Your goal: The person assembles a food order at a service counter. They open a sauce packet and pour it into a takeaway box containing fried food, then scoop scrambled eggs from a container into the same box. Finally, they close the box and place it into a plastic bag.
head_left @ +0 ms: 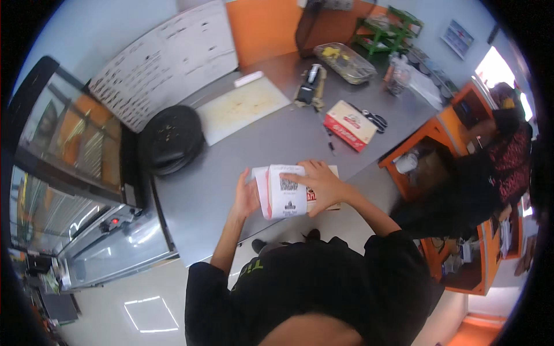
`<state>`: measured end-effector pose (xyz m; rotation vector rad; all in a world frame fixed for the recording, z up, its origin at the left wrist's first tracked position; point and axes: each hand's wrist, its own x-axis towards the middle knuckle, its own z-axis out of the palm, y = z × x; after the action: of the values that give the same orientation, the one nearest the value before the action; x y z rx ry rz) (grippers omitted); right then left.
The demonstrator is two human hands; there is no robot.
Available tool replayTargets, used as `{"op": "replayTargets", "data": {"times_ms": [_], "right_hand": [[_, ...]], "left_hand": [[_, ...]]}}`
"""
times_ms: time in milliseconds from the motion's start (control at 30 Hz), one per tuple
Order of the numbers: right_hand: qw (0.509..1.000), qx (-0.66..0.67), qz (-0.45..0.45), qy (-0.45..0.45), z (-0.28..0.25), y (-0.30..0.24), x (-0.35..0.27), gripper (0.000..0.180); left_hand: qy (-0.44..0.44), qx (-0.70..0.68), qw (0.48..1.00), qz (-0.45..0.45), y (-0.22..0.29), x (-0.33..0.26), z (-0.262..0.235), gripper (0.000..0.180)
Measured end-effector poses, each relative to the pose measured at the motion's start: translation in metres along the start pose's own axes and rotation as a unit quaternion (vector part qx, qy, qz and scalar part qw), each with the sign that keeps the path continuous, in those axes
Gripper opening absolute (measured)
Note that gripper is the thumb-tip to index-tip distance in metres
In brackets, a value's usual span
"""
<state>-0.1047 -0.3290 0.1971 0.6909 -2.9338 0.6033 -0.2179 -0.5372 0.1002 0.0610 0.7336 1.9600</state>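
Observation:
In front of my body, at the near edge of the steel table, is a cream and red cardboard box [331, 202] with a folded white paper receipt [290, 199] lying over its left part. A printed square code shows on the receipt. My right hand [321, 185] grips the box from the right, thumb and fingers spread across it and pressing on the receipt. Beside the receipt's left edge, my left hand [247, 195] is open with its fingers stretched away from me; whether it touches the paper is hard to tell.
A similar box [350, 126] lies farther right, next to black scissors [376, 121] and a marker pen [329, 138]. Black round pans [171, 138] and a white cutting board [242, 109] sit at left. A glass display case [75, 132] borders the table. A person [479, 179] stands at right.

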Motion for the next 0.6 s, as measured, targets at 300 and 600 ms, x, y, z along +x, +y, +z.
{"op": "replayTargets", "data": {"times_ms": [300,600], "right_hand": [[0.991,0.021,0.106,0.074,-0.044,0.059,-0.116,0.101],[0.963,-0.065,0.207,0.157,-0.108,0.160,-0.127,0.100]], "left_hand": [[-0.052,0.458,0.887,0.021,-0.033,0.155,0.140,0.040],[-0.183,0.570,0.795,0.096,-0.010,0.311,0.182,0.015]]}}
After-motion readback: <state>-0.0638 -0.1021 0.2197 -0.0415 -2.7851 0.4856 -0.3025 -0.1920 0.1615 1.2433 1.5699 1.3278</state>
